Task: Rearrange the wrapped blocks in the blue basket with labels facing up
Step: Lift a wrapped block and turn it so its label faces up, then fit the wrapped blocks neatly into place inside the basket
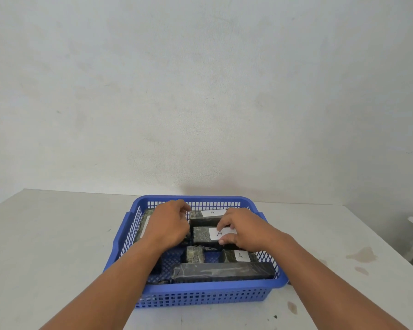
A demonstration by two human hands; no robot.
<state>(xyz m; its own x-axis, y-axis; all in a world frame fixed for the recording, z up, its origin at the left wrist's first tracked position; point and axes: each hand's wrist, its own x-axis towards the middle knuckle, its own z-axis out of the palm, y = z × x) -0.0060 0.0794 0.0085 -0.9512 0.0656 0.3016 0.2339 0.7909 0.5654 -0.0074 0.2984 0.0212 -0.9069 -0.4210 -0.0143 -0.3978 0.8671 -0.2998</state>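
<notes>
Mid-rearrange. Blue basket (196, 295) on the desk (57, 246), near the front edge, both hands inside it.

Right hand (244, 231) on the middle block (202, 235): fingers (221, 226) pinched narrow across its white "A" label (218, 233), thumb at the near edge, fingertips at the far edge. Looks like seating or squaring it, label already up.

Left hand (168, 226) curled over the left side of the basket, fingers bent down between the left block (146, 222) and the rear block (206, 216). Grip hidden under the palm; cannot tell whether anything is held.

Labels up so far: rear block, middle block, front-right block (239, 256), all reading "A". No label showing on the long block (222, 272) along the front wall, nor on the small block (194, 254) at centre. Left block shows a white strip on its side face, probably a label turned sideways.

Judged roughly half done. Next move likely: release middle block, lift long block clear of the wall, roll until label faces up, set back flat. Tight packing, so needs a pinch from above rather than a side grab.
</notes>
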